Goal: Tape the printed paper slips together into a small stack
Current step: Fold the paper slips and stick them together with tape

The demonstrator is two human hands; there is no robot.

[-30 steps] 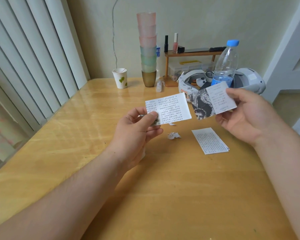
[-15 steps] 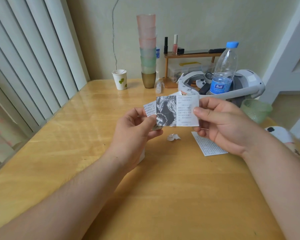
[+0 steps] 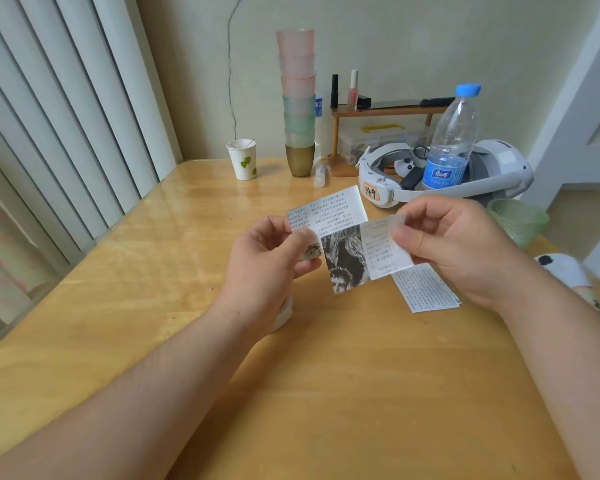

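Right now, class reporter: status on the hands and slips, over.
Left hand pinches text slip. Right hand pinches picture slip, overlapping it. Third slip on table. No tape visible.

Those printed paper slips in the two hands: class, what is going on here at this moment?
A person holds two slips above the glossy wooden table. The left hand pinches a white slip of printed text; the right hand pinches a white slip with a black-and-white picture in front of it, overlapping and skewed, not yet squared up. Another white text-printed slip lies flat on the table under the right hand. No tape is visible on the slips.
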